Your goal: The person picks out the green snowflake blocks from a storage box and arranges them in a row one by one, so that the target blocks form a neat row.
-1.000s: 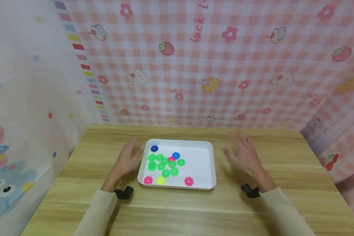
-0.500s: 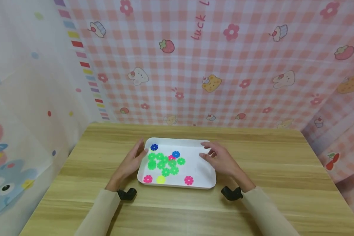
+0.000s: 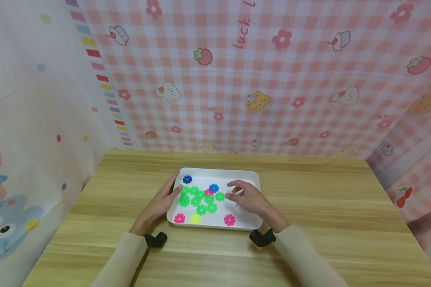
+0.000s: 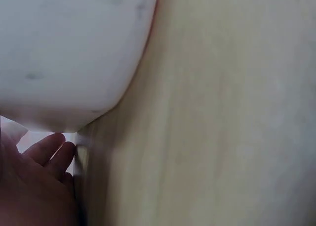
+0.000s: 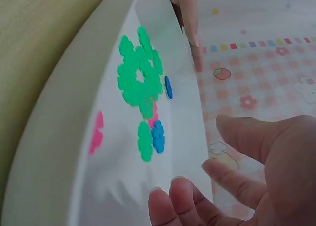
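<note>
White tray (image 3: 212, 220) | left hand (image 3: 162, 200) at its edge, grip unclear | right fingers (image 5: 236, 183) spread near green discs (image 3: 212, 207)

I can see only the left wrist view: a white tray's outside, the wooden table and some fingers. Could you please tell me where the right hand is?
Observer: In the head view, the right hand is over the right part of the white tray.
Operator: Thank you. Is it holding something?
Observer: No. In the right wrist view, nothing shows between its fingers.
Operator: And which thing in the tray seems nearest to this hand, please?
Observer: A green notched disc; in the head view it lies just to the left of the hand's tips.
</note>
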`<state>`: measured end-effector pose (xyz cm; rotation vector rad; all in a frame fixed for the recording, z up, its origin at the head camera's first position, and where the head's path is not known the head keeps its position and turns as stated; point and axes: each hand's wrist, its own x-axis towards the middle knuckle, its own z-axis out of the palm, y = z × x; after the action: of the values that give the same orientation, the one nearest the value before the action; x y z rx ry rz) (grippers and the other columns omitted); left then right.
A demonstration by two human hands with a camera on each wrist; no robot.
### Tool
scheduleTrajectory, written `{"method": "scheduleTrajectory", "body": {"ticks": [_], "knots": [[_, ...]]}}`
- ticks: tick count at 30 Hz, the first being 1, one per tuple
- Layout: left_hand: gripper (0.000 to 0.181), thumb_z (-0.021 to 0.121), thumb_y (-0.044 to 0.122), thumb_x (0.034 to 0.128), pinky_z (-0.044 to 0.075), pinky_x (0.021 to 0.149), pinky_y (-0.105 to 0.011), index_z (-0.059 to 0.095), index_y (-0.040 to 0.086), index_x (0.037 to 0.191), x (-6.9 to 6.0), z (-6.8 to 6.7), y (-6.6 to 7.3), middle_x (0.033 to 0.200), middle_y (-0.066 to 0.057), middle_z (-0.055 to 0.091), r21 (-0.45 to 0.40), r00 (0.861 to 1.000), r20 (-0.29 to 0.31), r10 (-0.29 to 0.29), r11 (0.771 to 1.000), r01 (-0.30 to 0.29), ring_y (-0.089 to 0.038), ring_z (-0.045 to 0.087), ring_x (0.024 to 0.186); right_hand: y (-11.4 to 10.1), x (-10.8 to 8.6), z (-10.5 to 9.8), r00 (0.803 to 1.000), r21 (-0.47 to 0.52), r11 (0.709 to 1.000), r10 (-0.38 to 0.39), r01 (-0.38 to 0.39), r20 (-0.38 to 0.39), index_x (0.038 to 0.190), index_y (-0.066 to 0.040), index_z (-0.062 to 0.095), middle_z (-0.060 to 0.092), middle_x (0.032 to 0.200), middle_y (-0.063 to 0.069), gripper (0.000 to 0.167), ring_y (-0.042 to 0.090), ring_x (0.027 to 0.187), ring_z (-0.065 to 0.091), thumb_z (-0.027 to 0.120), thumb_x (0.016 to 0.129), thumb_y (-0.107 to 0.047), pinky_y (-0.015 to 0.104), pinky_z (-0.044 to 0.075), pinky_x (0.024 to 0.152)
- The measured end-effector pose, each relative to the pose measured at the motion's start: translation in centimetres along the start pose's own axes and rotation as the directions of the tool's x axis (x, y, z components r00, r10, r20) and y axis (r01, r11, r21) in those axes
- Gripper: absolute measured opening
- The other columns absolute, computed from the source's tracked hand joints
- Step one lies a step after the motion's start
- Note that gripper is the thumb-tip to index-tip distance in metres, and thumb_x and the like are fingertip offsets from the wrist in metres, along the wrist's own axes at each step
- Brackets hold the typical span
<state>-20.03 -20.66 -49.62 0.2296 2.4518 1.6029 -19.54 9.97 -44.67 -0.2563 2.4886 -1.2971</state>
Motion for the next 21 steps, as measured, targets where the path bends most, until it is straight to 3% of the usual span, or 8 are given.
{"method": "scheduleTrajectory", "body": {"ticks": [8,21], "knots": [[0.063,0.04,0.038,0.1071,0.002,0.124,-0.05,0.01,0.024,0.161,0.3,0.3,-0.2,0.167,0.0,0.006,0.018,1.0,0.005,0.02,1.0,-0.02,-0.022,0.0,0.153,0.2,1.1,1.7,0.996,0.032,0.995,0.092,-0.092,0.004,0.13,-0.011,0.061,0.063,0.102,0.007,0.041,0.019,0.084,0.059,0.069,0.094,-0.027,0.031,0.05,0.073],[0.064,0.039,0.042,0.1065,0.003,0.124,-0.047,0.007,0.029,0.161,0.1,0.4,-0.3,0.167,0.004,0.004,0.019,1.0,-0.006,-0.012,1.0,0.012,-0.018,0.0,0.153,0.2,2.4,2.9,0.991,-0.008,0.992,0.124,-0.125,-0.045,0.127,-0.01,0.064,0.059,0.091,0.006,0.039,0.019,0.08,0.052,0.072,0.091,-0.024,0.028,0.042,0.068]]}}
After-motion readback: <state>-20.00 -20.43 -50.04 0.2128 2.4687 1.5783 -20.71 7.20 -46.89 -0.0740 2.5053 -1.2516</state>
